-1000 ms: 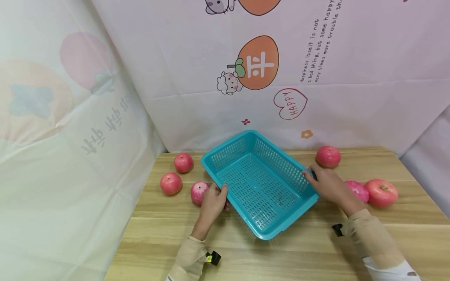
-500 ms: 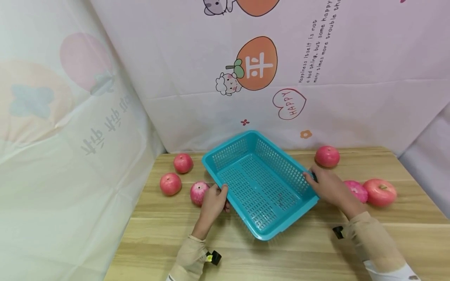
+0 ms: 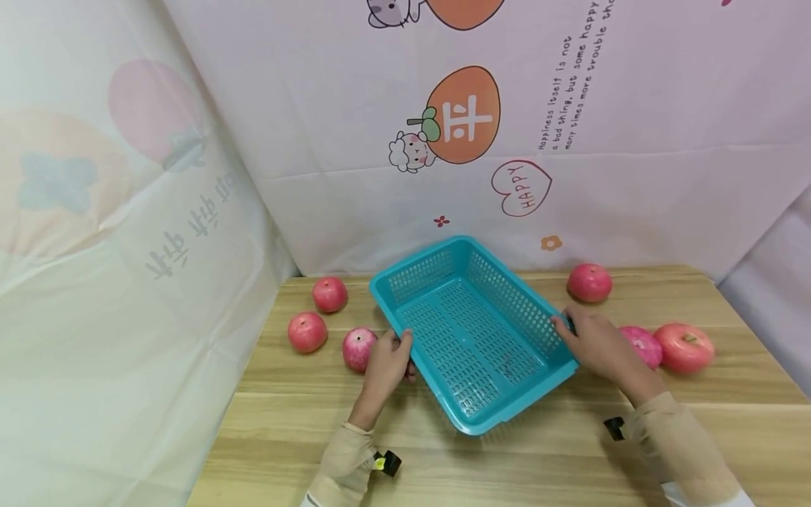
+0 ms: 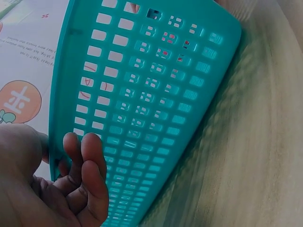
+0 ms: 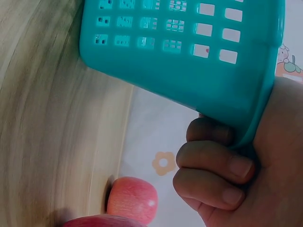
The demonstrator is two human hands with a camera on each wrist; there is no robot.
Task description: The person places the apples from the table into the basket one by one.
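Observation:
A teal plastic basket [image 3: 464, 339] with slotted walls and nothing inside is held at an angle over the wooden table. My left hand [image 3: 386, 362] grips its left rim, thumb on top and fingers bent under the edge; the left wrist view shows those fingers [image 4: 94, 189] against the outer wall. On the right side my right hand [image 3: 595, 345] grips the basket's rim, its fingers [image 5: 213, 161] curled beneath in the right wrist view. A mottled pink apple [image 3: 359, 349] lies just left of my left hand, and another pink apple [image 3: 642, 346] sits beside my right wrist.
On the left of the wooden table [image 3: 291, 436] lie two more red apples, one at the back [image 3: 330, 294] and one nearer [image 3: 307, 332]. To the right are a back apple [image 3: 590, 282] and a larger apple [image 3: 684, 348]. A printed cloth [image 3: 355, 204] hangs behind.
Both hands have shifted the basket slightly to the right, keeping their grip on it. The apples stay where they were.

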